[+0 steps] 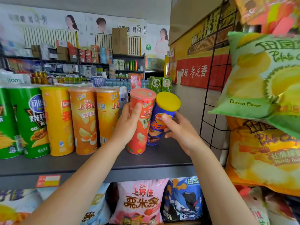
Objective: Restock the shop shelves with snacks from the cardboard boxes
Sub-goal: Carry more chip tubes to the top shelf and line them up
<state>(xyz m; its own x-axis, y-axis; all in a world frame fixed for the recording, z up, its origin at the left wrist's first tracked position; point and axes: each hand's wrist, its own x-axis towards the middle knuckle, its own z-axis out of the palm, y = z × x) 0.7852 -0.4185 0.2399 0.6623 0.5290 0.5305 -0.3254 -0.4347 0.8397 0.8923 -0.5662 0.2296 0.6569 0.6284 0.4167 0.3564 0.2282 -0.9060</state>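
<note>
Left hand (128, 125): wrapped round the tall red-orange cardboard crisp tube with a clear plastic lid (140, 122), thumb across its front, fingers clenched on it.
Red-orange tube: stood on the dark grey shelf board (162, 158), tipped slightly to the right, just right of the row of tubes.
Right hand (180, 132): gripped the short blue crisp can with a yellow plastic lid (162, 120) from the right side, thumb on its front, fingers curled behind it (fingertips hidden).
Blue can: tilted with lid leaning right, pressed against the red-orange tube; whether its base touched the shelf could not be told.
Row on the shelf: two orange tubes with clear lids (83, 120), a yellow tube (57, 120) and green tubes (30, 122), all upright and side by side, left of the held pair.
Shelf edge: carried a red and yellow price tag (48, 181) near the left.
Below the shelf: pink snack bag (139, 202) beside a blue snack bag (182, 198).
Right side: green durian-flavour crisp bag (259, 75) above a yellow crisp bag (263, 156), hung by a black wire grid (211, 88).
</note>
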